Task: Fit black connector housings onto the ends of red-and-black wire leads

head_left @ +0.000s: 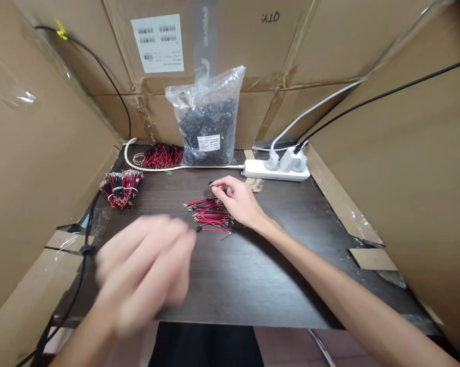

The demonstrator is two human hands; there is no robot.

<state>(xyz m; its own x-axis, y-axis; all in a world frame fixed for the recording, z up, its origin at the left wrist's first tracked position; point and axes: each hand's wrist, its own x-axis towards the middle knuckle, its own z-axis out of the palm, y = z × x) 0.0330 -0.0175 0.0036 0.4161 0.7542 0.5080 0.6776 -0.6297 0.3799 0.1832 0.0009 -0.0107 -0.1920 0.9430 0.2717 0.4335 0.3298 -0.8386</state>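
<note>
My right hand [235,200] reaches over the far side of a small pile of red and black wires [210,215]. Its thumb and forefinger pinch a small black part [210,183], mostly hidden by the fingertips. My left hand [149,262], smeared by motion, is raised nearer to the camera with its fingers curled together; whatever they hold cannot be made out. Just beyond its fingertips shows a small black piece [198,229] with a red wire running right, at the pile's near edge. The wires in the pile have bare silvery ends.
A tied wire bundle [122,188] lies at left, with a loose wire heap [163,156] behind. Farther back stand a clear bag of black parts [209,120] and a white power strip [278,169]. Cardboard walls [390,117] enclose the dark table [253,290]; cables run along both sides.
</note>
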